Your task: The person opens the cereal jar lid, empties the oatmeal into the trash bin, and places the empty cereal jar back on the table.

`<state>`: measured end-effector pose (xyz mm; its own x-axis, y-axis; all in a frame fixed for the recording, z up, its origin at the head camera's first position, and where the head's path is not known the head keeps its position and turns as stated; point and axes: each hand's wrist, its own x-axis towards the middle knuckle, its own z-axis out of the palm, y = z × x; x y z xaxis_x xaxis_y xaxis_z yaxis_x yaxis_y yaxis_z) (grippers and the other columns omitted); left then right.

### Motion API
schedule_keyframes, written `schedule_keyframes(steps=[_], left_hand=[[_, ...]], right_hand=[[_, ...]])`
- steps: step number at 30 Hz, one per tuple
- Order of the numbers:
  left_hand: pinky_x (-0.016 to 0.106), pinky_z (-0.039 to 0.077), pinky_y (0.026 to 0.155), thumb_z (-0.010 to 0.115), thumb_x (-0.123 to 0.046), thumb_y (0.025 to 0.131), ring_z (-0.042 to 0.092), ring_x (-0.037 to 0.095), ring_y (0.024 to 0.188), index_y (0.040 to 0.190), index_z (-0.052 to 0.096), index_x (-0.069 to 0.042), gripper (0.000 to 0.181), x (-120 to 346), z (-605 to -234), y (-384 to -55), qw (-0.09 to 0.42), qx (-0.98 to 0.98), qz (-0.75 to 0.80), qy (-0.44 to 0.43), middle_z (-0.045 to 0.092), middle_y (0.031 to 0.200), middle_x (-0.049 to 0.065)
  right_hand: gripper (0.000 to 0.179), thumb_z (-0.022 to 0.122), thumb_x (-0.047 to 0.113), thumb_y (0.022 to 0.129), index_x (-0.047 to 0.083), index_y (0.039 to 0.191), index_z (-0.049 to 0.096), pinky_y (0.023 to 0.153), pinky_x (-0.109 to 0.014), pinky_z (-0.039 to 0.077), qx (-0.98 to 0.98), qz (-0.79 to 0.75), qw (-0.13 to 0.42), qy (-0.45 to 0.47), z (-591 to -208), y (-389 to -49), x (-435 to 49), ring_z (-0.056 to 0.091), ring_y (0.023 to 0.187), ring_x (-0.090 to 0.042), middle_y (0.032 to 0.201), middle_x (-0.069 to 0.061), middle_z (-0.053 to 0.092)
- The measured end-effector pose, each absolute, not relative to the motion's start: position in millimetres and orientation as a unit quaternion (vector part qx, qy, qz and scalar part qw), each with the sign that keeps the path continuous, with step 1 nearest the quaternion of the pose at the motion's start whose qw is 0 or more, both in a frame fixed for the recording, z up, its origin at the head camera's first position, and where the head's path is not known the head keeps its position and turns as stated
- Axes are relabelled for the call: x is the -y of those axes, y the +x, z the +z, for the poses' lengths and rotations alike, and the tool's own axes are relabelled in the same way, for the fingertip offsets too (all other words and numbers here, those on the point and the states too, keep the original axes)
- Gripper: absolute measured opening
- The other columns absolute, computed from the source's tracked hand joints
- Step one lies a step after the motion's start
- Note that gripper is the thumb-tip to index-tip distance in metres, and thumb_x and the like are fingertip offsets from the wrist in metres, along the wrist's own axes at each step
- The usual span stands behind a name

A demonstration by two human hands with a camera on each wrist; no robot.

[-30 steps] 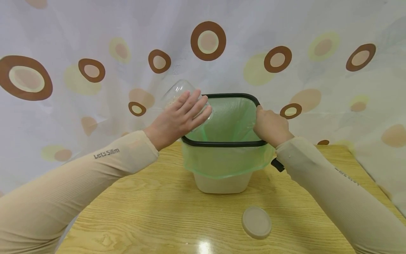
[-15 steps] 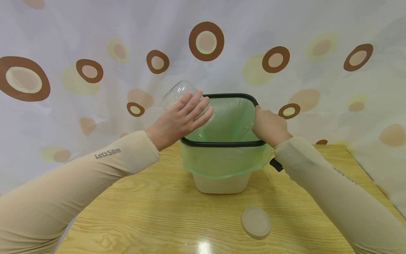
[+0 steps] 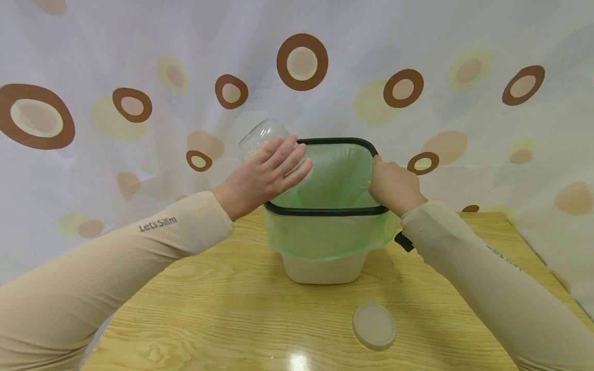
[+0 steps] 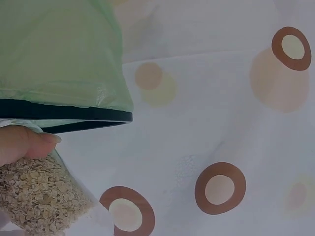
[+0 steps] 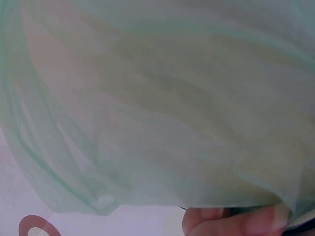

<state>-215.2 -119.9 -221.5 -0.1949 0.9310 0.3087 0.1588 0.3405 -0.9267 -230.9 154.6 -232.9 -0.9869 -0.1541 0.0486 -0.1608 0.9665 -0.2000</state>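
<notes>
My left hand [image 3: 266, 175] grips a clear jar [image 3: 265, 133], tipped with its mouth toward the bin's left side. Rolled oats [image 4: 39, 194] fill part of the jar in the left wrist view, where my thumb [image 4: 24, 143] lies along it, close to the black rim [image 4: 64, 113]. A green bag [image 3: 331, 234] lines the white bin [image 3: 325, 272] and folds down over its outside. On the bin's right side, my right hand [image 3: 395, 186] holds the rim. The right wrist view has its fingers [image 5: 246, 223] curled at the edge of the bag, mostly hidden beneath it.
A round beige lid [image 3: 374, 325] lies on the wooden table [image 3: 209, 309] in front of the bin. Beside the bin's right side, a black piece [image 3: 404, 241] sticks out under the right wrist. A white sheet [image 3: 343, 31] with brown circles hangs behind.
</notes>
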Motion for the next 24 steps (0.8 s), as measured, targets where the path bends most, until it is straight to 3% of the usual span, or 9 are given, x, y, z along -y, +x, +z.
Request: schedule_keyframes(steps=[7, 24], left_hand=[[0.041, 0.03, 0.11, 0.06, -0.002, 0.09, 0.046, 0.032, 0.128, 0.134, 0.048, -0.011, 0.046, 120.6, -219.7, -211.2, 0.481, 0.659, 0.403, -0.416, 0.051, 0.134, 0.012], [0.042, 0.03, 0.11, 0.059, -0.003, 0.09, 0.046, 0.032, 0.128, 0.134, 0.048, -0.013, 0.047, 119.7, -217.7, -211.0, 0.48, 0.652, 0.418, -0.412, 0.051, 0.135, 0.011]], right_hand=[[0.053, 0.04, 0.004, 0.094, -0.013, 0.143, 0.03, 0.046, -0.041, 0.044, 0.992, 0.099, 0.018, 0.078, -233.9, -231.6, -154.7, 0.058, 0.059, -0.032, 0.089, -0.029, 0.063], [0.053, 0.039, 0.003, 0.094, -0.013, 0.143, 0.029, 0.046, -0.04, 0.043, 0.991, 0.104, 0.014, 0.079, -233.0, -231.2, -154.8, 0.058, 0.06, -0.033, 0.091, -0.03, 0.063]])
